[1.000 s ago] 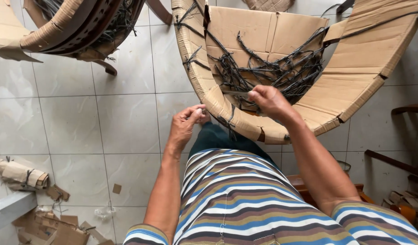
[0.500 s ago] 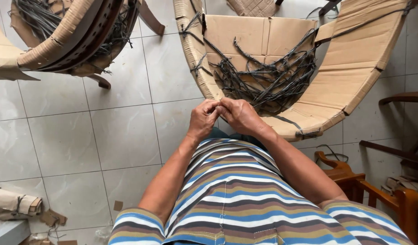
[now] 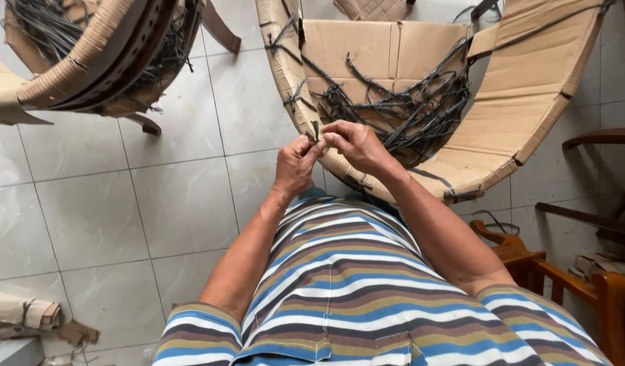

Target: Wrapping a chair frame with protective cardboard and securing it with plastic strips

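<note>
pinching together now: left hand [image 3: 295, 163] and right hand [image 3: 353, 144] meet at the near rim of the cardboard-wrapped chair frame [image 3: 529, 102], fingertips closed on a short dark strap end [image 3: 316, 129] that sticks up between them. a second ago the hands were apart, right hand on the straps inside the frame, left hand hanging free below the rim. half a second ago they had joined lower down, close to the striped shirt [image 3: 339, 285]. since then both have risen to the rim edge. reading: the work has moved from the tangle to one single strand at the wrapping's edge.

fingers: both sets nearly fully closed, thumbs against forefingers. the strap end sits in that pinch; which hand bears the hold i cannot tell.

tangle of dark straps [image 3: 407, 108] lies in the frame's hollow, just beyond the right hand. second wrapped frame [image 3: 89, 61] stands well apart, upper left, on the tiled floor [image 3: 123, 203]. wooden chair arm [image 3: 550, 271] at the right. cardboard scraps [image 3: 28, 318] lower left.
</note>
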